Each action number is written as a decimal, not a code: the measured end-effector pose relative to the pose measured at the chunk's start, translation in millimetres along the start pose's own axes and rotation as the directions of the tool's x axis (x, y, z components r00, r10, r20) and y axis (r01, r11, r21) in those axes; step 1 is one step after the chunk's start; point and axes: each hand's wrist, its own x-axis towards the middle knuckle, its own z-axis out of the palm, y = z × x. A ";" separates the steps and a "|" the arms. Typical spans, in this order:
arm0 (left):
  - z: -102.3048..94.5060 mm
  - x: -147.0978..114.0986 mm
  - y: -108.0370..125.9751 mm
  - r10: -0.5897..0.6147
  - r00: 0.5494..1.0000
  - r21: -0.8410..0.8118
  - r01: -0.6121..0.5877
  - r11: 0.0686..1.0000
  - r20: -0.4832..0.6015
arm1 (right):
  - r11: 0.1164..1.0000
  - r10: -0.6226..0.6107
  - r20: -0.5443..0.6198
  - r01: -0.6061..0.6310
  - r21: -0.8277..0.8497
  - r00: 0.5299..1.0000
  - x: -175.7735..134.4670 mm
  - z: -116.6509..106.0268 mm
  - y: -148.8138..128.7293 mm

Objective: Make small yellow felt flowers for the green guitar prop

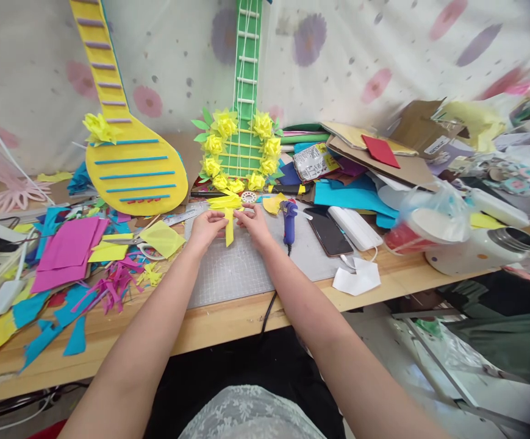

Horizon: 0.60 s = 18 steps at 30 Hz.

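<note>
Over the grey cutting mat (228, 280), my left hand (208, 228) and my right hand (252, 223) face each other with fingers closed at the edges of a yellow paper strip (229, 229). The strip hangs down between them, and more folded yellow paper (225, 201) lies just behind it. Fingertips partly cover where the paper is gripped. To the right of my right hand stands a blue glue gun (289, 222). Behind the hands a green paper guitar (246, 79) ringed with yellow paper flowers (213, 144) leans upright.
A yellow paper instrument (136, 177) leans at back left. Scissors (130, 240), magenta paper (66, 256) and coloured scraps crowd the left. At right are a phone (329, 231), a white power bank (355, 228), a bagged cup (422, 231) and a wide-mouthed bottle (479, 250).
</note>
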 end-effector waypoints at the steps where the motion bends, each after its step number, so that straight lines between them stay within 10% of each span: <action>1: -0.2 0.3 0.9 0.013 1.000 0.020 -0.013 1.000 0.007 | 1.000 0.005 0.024 -0.005 -0.008 1.000 -0.3 -0.5 0.1; 18: -4.8 0.5 0.7 -0.188 0.928 0.004 0.197 0.980 0.321 | 0.991 -0.025 -0.017 0.027 0.133 1.000 4.7 -4.7 0.1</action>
